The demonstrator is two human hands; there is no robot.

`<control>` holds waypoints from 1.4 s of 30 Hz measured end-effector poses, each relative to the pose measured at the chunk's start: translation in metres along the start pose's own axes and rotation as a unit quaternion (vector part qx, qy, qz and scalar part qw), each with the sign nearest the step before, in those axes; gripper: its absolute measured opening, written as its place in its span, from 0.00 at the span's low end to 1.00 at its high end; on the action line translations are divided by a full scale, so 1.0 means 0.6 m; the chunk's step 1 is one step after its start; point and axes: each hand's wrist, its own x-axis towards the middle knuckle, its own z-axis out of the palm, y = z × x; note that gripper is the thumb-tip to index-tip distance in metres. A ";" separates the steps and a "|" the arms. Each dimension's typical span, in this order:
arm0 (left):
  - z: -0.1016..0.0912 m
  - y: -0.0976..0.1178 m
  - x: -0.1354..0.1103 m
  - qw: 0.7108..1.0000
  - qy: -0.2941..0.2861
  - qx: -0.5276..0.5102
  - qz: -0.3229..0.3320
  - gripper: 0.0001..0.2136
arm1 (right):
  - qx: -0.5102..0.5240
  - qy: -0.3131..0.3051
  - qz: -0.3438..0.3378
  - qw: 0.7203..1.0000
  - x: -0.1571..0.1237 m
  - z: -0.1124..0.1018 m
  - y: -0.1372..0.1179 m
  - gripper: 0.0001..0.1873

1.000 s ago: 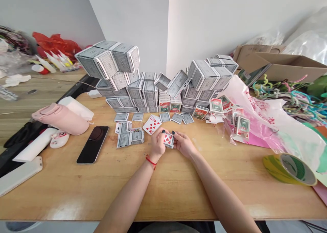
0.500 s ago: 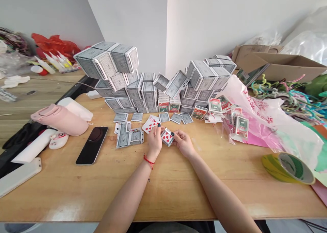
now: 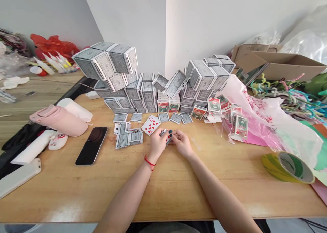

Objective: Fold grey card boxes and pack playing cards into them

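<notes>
Wooden tbl seen w/ large stacks of folded playing cards built up at back centre. Smartphone laid flat, L of hands. Loose heart card lying face-up just beyond hands. L hand and R hand brought close; small folded card grasped betw. both hands' fingertips, over tbl. Red string bracelet worn on L wrist.

On my feed the pinched card and stacked cards show grey patterned backs, the loose card has red hearts on white, and the tape roll looks yellow and green.
</notes>
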 end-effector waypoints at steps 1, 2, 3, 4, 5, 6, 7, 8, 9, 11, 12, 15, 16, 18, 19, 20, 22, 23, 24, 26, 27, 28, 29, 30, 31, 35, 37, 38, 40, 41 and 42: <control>0.001 0.001 -0.001 1.000 0.007 0.001 0.005 0.09 | -0.003 0.000 -0.002 1.000 0.000 0.001 0.000 0.11; 0.001 0.002 -0.001 1.000 0.014 0.003 0.009 0.09 | -0.006 0.001 -0.005 1.000 0.000 0.001 0.000 0.11; 0.001 0.003 -0.002 1.000 0.020 0.006 0.013 0.09 | -0.008 0.001 -0.007 1.000 -0.001 0.002 0.000 0.12; 0.002 0.004 -0.003 1.000 0.025 0.010 0.015 0.09 | -0.009 0.002 -0.009 1.000 -0.001 0.003 -0.001 0.12; 0.002 0.005 -0.003 0.999 0.027 0.014 0.017 0.09 | -0.010 0.001 -0.010 1.000 -0.002 0.004 -0.001 0.12; 0.002 0.005 -0.003 0.999 0.027 0.018 0.017 0.09 | -0.010 0.002 -0.012 1.000 -0.003 0.004 -0.002 0.12; 0.001 0.004 -0.003 0.999 0.026 0.021 0.017 0.10 | -0.010 0.001 -0.012 1.000 -0.004 0.005 -0.003 0.12; 0.001 0.004 -0.002 0.999 0.025 0.023 0.016 0.11 | -0.011 0.001 -0.010 1.000 -0.005 0.005 -0.004 0.13; 0.000 0.003 -0.001 0.999 0.026 0.028 0.018 0.12 | -0.013 0.000 -0.005 1.000 -0.006 0.005 -0.004 0.13; -0.001 0.001 0.000 0.998 0.030 0.053 0.030 0.14 | -0.023 0.003 0.011 1.000 -0.007 0.006 -0.004 0.13; -0.001 0.000 0.001 0.996 0.031 0.075 0.041 0.14 | -0.034 0.006 0.021 0.999 -0.007 0.006 -0.004 0.13; -0.002 -0.004 -0.001 0.984 0.023 0.153 0.084 0.15 | -0.084 0.020 0.050 0.995 -0.006 0.006 -0.003 0.14; -0.002 -0.004 -0.003 0.980 0.020 0.174 0.097 0.16 | -0.102 0.021 0.059 0.993 -0.006 0.006 -0.003 0.14; -0.003 -0.005 -0.008 0.971 0.016 0.206 0.118 0.16 | -0.137 0.009 0.073 0.988 -0.006 0.006 -0.003 0.14; -0.003 -0.005 -0.010 0.967 0.015 0.218 0.128 0.16 | -0.157 0.000 0.071 0.985 -0.006 0.006 -0.004 0.13; -0.004 -0.004 -0.012 0.964 0.015 0.228 0.137 0.16 | -0.182 -0.004 0.057 0.982 -0.007 0.006 -0.005 0.13; -0.005 -0.001 -0.014 0.957 0.011 0.242 0.158 0.16 | -0.238 0.007 -0.003 0.971 -0.010 0.006 -0.006 0.12; -0.005 0.000 -0.014 0.954 0.009 0.247 0.170 0.15 | -0.263 0.017 -0.037 0.964 -0.011 0.006 -0.006 0.11; -0.006 0.001 -0.014 0.951 0.006 0.251 0.181 0.14 | -0.284 0.025 -0.065 0.956 -0.012 0.006 -0.007 0.11; -0.005 0.003 -0.012 0.946 0.001 0.256 0.201 0.13 | -0.309 0.025 -0.094 0.946 -0.013 0.006 -0.006 0.10; -0.005 0.003 -0.011 0.944 -0.001 0.256 0.208 0.12 | -0.315 0.020 -0.099 0.944 -0.014 0.005 -0.006 0.10; -0.004 0.003 -0.009 0.944 -0.003 0.254 0.210 0.12 | -0.321 0.016 -0.103 0.941 -0.014 0.005 -0.005 0.09; -0.004 0.003 -0.008 0.946 -0.005 0.249 0.208 0.12 | -0.326 0.015 -0.107 0.939 -0.013 0.004 -0.004 0.09; -0.003 0.002 -0.007 0.950 -0.007 0.240 0.200 0.12 | -0.328 0.016 -0.110 0.938 -0.013 0.003 -0.004 0.09; -0.003 0.002 -0.006 0.955 -0.011 0.229 0.188 0.12 | -0.329 0.018 -0.112 0.937 -0.012 0.002 -0.003 0.09; -0.002 -0.002 -0.003 0.977 -0.036 0.177 0.116 0.14 | -0.318 0.023 -0.104 0.942 -0.009 -0.001 0.000 0.10; -0.003 -0.003 -0.002 0.983 -0.050 0.150 0.092 0.15 | -0.305 0.021 -0.096 0.947 -0.008 -0.002 0.001 0.10; -0.004 -0.003 -0.002 0.986 -0.053 0.136 0.085 0.15 | -0.298 0.020 -0.091 0.950 -0.007 -0.002 0.002 0.10; -0.004 -0.003 -0.001 0.989 -0.052 0.116 0.076 0.16 | -0.281 0.023 -0.086 0.956 -0.006 -0.002 0.001 0.11; -0.004 -0.002 -0.001 0.990 -0.047 0.108 0.074 0.16 | -0.272 0.025 -0.085 0.958 -0.005 -0.001 0.000 0.11; -0.004 -0.001 0.000 0.992 -0.043 0.099 0.072 0.16 | -0.264 0.027 -0.084 0.960 -0.005 0.000 -0.001 0.11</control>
